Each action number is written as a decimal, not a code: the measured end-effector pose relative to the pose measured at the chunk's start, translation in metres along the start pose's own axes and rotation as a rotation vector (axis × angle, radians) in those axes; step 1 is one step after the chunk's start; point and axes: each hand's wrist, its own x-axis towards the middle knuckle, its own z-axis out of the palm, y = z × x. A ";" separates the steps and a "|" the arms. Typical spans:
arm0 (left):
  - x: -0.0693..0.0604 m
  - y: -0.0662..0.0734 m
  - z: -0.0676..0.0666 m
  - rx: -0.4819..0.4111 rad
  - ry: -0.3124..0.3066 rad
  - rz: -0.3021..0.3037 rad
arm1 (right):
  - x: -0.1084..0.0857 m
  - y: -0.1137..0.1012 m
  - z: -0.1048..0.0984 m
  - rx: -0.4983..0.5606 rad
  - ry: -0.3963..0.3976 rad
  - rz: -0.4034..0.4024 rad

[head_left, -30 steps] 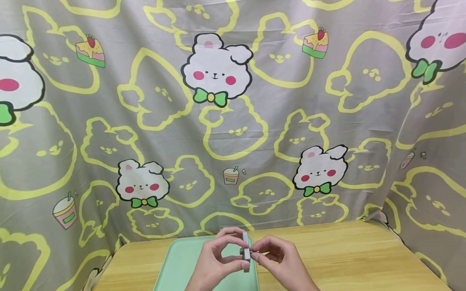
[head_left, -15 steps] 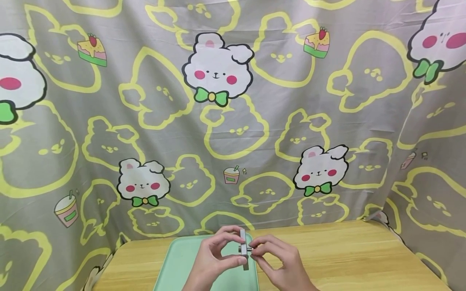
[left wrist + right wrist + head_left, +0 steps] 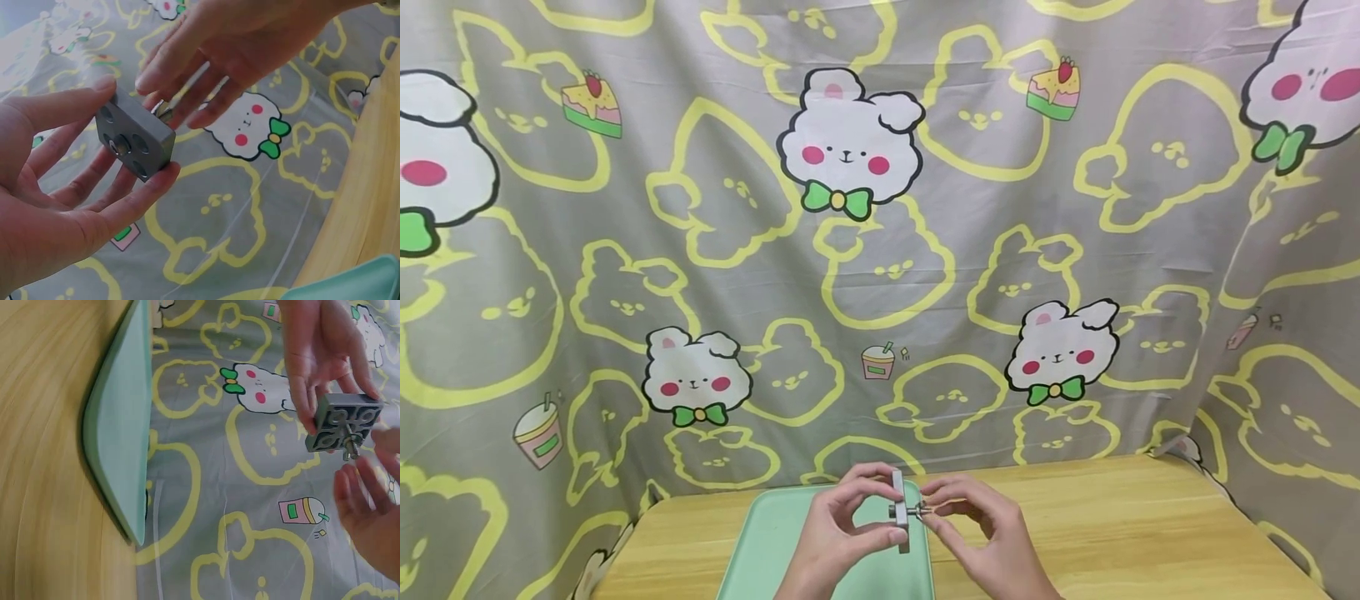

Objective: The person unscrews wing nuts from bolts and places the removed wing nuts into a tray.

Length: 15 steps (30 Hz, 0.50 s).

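Note:
A grey square block [image 3: 139,132] with holes at its corners is held upright at its edges by my left hand [image 3: 842,521], between thumb and fingers. Through its middle runs a metal bolt [image 3: 913,511], whose head [image 3: 120,145] shows on the left face. On the other side, which is recessed with round sockets, a wing nut [image 3: 350,447] sits on the bolt's shank. My right hand [image 3: 988,525] is spread loosely around the wing nut, its fingertips right by it. The thumb stands apart from the nut in the left wrist view; whether any fingertip touches it is hard to tell.
A pale green tray [image 3: 767,525] lies on the wooden table [image 3: 1097,517] below the hands. Behind and at both sides hangs a grey curtain [image 3: 880,275] with cartoon prints.
The right hand has drawn slightly away from the block and its fingers have loosened. More of the bolt and the wing nut now shows between the hands. The left hand has shifted slightly up and left.

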 end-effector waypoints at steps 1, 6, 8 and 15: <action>0.000 0.000 0.000 0.001 -0.004 0.001 | 0.001 -0.002 -0.001 0.035 0.010 0.101; 0.001 0.000 0.002 0.014 -0.028 0.014 | 0.006 -0.006 -0.007 0.174 0.019 0.491; 0.001 0.000 0.003 0.027 -0.042 0.024 | 0.008 -0.004 -0.010 0.234 -0.024 0.572; 0.000 -0.002 0.004 0.063 -0.110 0.055 | 0.007 0.002 -0.016 0.429 -0.196 0.725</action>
